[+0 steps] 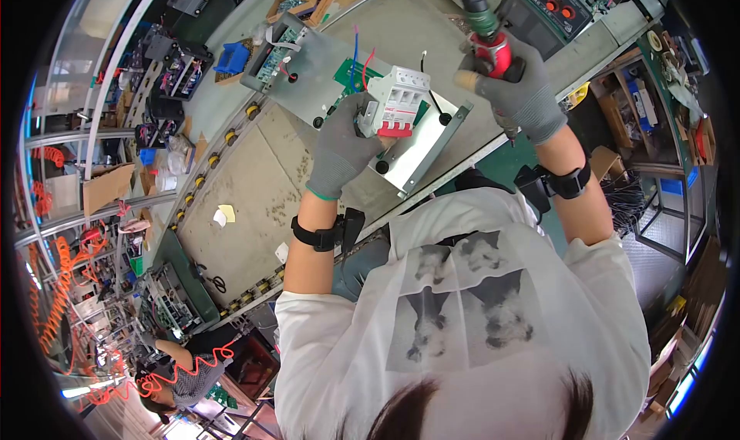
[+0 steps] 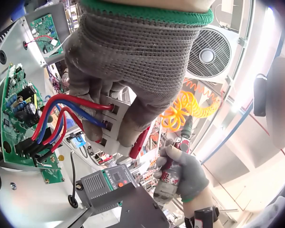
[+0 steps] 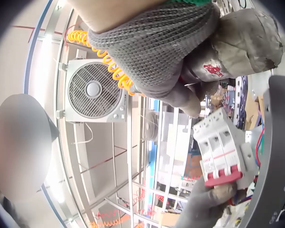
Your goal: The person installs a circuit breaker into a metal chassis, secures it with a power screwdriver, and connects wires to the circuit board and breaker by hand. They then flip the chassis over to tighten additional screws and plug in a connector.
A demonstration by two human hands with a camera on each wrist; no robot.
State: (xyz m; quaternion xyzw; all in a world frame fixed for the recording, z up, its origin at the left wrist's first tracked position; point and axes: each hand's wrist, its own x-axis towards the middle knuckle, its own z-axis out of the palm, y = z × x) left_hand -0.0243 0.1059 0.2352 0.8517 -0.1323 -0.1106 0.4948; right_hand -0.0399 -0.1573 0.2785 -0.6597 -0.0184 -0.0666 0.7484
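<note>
The circuit breaker [image 1: 402, 93], a white body with red levers [image 1: 395, 131], was held up over the metal chassis [image 1: 416, 158], its levers toward the person. The left hand [image 1: 339, 151] grasped it, fingers and thumb at its sides. Red and blue wires [image 2: 80, 99] ran from its terminals toward the green circuit board [image 2: 12, 133]. The right hand [image 1: 524, 93] had its fingers clenched round a powered driver [image 1: 491, 50], held apart from the breaker. The chassis lay on the table [image 1: 254, 162], with a control box [image 1: 543, 8] beyond.

The step in hand was judged to be securing the wires in the terminals. It called for a firm grip on the body (never on the levers), full seating of each conductor, and the driver kept in line with each screw. A slanted bit could have slipped or damaged a screw head. The bit's tip was probably clear of every screw, though the view of it was poor.
</note>
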